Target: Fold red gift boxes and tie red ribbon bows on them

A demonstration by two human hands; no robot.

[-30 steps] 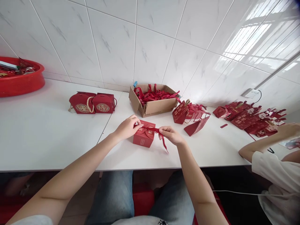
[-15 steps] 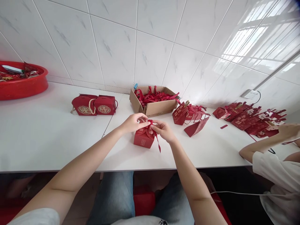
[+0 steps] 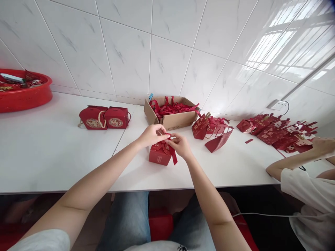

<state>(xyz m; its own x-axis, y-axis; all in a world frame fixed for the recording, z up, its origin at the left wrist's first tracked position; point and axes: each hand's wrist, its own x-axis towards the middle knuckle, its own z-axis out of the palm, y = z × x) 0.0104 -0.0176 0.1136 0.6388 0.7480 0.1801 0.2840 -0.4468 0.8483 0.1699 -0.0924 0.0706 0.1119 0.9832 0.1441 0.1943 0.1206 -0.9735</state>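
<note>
A small red gift box point(image 3: 158, 155) with scalloped top flaps stands upright on the white table before me. My left hand point(image 3: 152, 135) reaches over its top from the left, thumb and fingers pinched on a red ribbon point(image 3: 173, 157). From the right, my right hand point(image 3: 180, 143) pinches the same ribbon at the top of the box. One ribbon end hangs down the box's right side. The knot or loop between my fingertips is partly hidden.
Behind the box, a cardboard box point(image 3: 180, 121) holds many red ribbons. Two red boxes point(image 3: 116, 118) stand at left, near a red basin point(image 3: 24, 99). Several red boxes point(image 3: 219, 140) and a larger cluster point(image 3: 270, 134) sit to the right. A co-worker's arm point(image 3: 290, 160) rests at the right edge.
The hanging ribbon end now looks wider, shorter and closer to the box. My fingers have shifted slightly at the box top, and the view has moved a little.
</note>
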